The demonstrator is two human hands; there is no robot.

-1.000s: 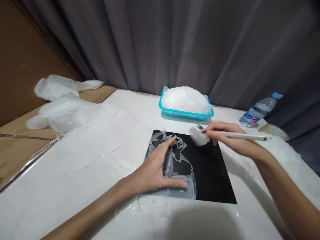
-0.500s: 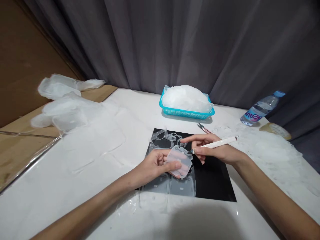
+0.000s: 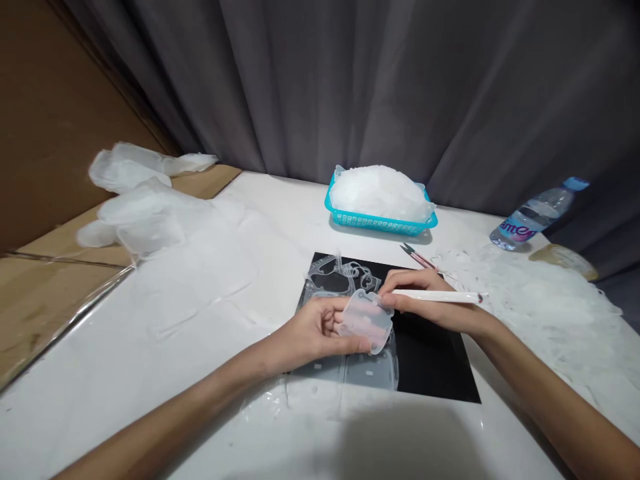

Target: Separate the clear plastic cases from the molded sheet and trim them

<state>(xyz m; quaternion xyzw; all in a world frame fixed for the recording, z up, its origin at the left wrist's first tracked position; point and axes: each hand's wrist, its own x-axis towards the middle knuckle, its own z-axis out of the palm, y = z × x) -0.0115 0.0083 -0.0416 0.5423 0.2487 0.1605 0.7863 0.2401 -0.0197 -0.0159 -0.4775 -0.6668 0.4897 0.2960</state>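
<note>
My left hand (image 3: 325,333) is closed on a small translucent plastic piece (image 3: 367,321) with a notched edge, thumb in front and fingers behind. In my right hand (image 3: 425,297) lies a white pen-shaped craft knife (image 3: 440,295), its rear end pointing right. The right fingertips are at the upper right edge of the plastic piece and hide the knife's tip. Beneath both hands, a clear moulded plastic sheet (image 3: 370,375) with cut-out openings lies on a black mat (image 3: 437,363).
Behind the mat stands a turquoise basket (image 3: 380,223) heaped with translucent pieces. Thread snips (image 3: 417,256) lie near the mat's back edge. At right are a water bottle (image 3: 535,217) and a pile of plastic scraps (image 3: 550,300). More clear sheets (image 3: 155,220) are heaped at left by cardboard (image 3: 55,267).
My right fingers have curled in and moved onto the plastic piece's edge. The knife has turned flatter, and its tip has gone out of sight. The whole view has shifted slightly.
</note>
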